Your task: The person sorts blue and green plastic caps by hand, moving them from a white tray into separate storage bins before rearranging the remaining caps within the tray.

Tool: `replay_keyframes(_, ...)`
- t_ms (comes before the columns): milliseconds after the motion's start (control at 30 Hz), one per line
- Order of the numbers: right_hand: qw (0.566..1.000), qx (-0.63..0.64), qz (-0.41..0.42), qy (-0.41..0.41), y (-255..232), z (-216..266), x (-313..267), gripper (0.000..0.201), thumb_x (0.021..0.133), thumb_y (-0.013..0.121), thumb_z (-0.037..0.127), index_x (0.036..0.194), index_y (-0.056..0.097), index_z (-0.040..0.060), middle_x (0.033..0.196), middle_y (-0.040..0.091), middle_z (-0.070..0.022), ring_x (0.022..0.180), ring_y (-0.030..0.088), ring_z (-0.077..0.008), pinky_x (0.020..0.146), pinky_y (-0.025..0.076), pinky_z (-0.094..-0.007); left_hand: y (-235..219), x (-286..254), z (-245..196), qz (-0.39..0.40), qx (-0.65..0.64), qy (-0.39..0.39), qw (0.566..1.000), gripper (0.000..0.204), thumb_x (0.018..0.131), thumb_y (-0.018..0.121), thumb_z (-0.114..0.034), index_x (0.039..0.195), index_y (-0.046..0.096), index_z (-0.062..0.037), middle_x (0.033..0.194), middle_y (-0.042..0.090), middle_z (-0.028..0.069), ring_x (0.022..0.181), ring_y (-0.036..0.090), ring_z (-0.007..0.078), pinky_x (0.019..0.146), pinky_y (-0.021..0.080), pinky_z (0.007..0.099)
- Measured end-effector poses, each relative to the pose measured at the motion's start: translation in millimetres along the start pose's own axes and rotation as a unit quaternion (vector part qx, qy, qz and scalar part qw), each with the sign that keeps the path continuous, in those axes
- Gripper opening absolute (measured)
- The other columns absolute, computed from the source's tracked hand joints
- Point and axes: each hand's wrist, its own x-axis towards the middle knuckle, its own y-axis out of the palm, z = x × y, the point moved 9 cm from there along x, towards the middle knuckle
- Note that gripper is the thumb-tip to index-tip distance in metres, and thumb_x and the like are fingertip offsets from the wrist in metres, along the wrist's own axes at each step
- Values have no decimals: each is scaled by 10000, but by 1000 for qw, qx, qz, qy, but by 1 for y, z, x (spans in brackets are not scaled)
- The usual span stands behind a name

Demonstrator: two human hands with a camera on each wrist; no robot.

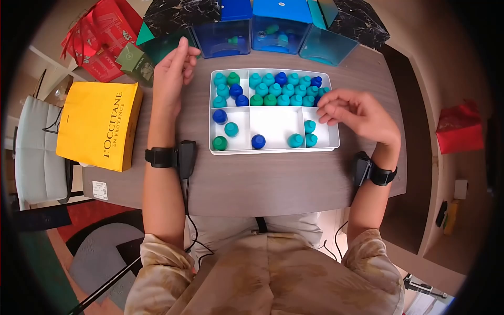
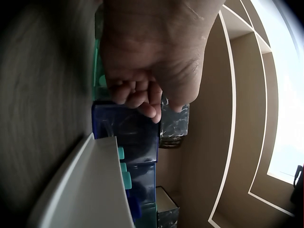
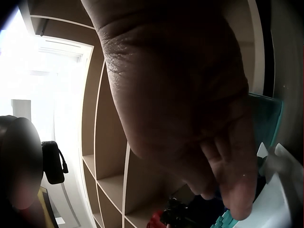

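Note:
A white divided tray (image 1: 273, 151) holds several small bottle-shaped pieces in teal, green and dark blue. Most of them crowd the two back compartments, among them a green piece (image 1: 233, 79). A dark blue piece (image 1: 258, 141) and a few others sit in the front compartments. My left hand (image 1: 176, 71) is raised left of the tray, before the leftmost bin, fingers loosely bent and nothing seen in them. Over the tray's right edge hovers my right hand (image 1: 357, 113), its relaxed fingertips close to the teal pieces (image 1: 310, 126) in the front right compartment. No held piece shows there.
Behind the tray stand blue bins (image 1: 223, 42) and a teal bin (image 1: 328, 47) with see-through fronts; a few pieces lie inside the blue ones. A yellow paper bag (image 1: 97, 126), a green box (image 1: 135, 62) and a red bag (image 1: 102, 39) are at the left.

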Motion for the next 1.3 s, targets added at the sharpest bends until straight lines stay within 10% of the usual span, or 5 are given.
replay_keyframes(233,969,-140,-76,-190,9,45,3,242,1012,730,125,1212,714,-9,1002,766,-73,865,709,-149,780,576,-319,1,1,0,2,6,1,1000,433,1076,633,-468,979,757,-65,763,567,-74,617,423,21,553,316,204)
replay_keyframes(433,937,-242,30,-250,86,78,14,194,1024,666,125,1164,706,-3,1100,722,-150,1021,686,-339,901,544,-403,2,1,1,6,6,0,1000,433,1070,642,-472,978,762,-67,764,565,-75,617,423,17,550,310,203)
replay_keyframes(867,918,-375,88,-95,107,57,34,275,1051,654,253,955,707,0,910,685,-143,940,649,-365,859,523,-444,4,-3,-5,6,3,-8,1000,437,1079,621,-478,991,749,-69,771,561,-73,618,413,19,561,305,204)
replay_keyframes(1067,913,-304,7,-271,136,96,46,165,955,731,149,1053,733,16,1058,695,-148,1030,662,-375,893,540,-457,2,-2,-4,4,-7,-1,1000,436,1063,647,-483,971,763,-73,770,575,-75,616,422,14,555,311,197)
replay_keyframes(1300,901,-329,-4,-282,141,89,54,144,909,740,63,1045,720,24,1043,691,-143,1038,661,-366,884,539,-462,3,-5,-10,2,13,0,1000,441,1085,607,-488,986,742,-80,769,546,-76,617,420,25,565,309,209)
